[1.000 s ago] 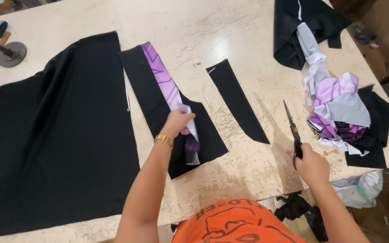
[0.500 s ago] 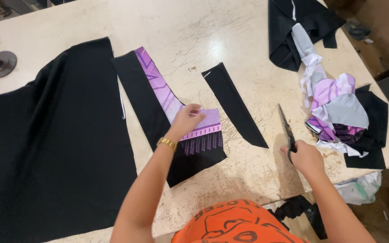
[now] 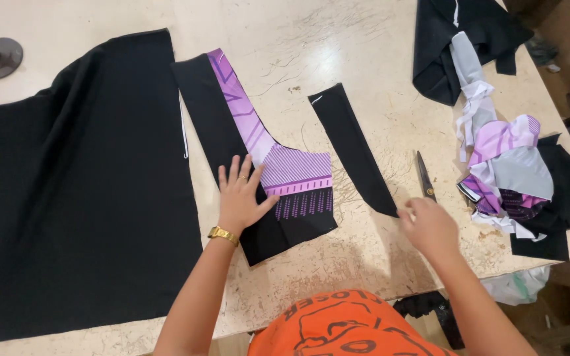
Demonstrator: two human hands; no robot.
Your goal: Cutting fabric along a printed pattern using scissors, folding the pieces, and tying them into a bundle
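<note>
The left hand point(image 3: 240, 198) lies flat, fingers spread, on the purple panel point(image 3: 285, 173) over its black piece point(image 3: 232, 158). Right of the panel, the black strip point(image 3: 352, 148) runs diagonally; the right hand point(image 3: 428, 225), loosely curled and empty, sits nearest its lower end, beside the scissors point(image 3: 425, 179)

Purple-printed panel point(image 3: 285, 175) flat on black piece point(image 3: 216, 125).

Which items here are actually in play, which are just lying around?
In play: left hand flat on purple patterned piece over black panel; right hand by scissors and black strip.
Lying about: large black cloth, scrap pile, round metal weight.
</note>
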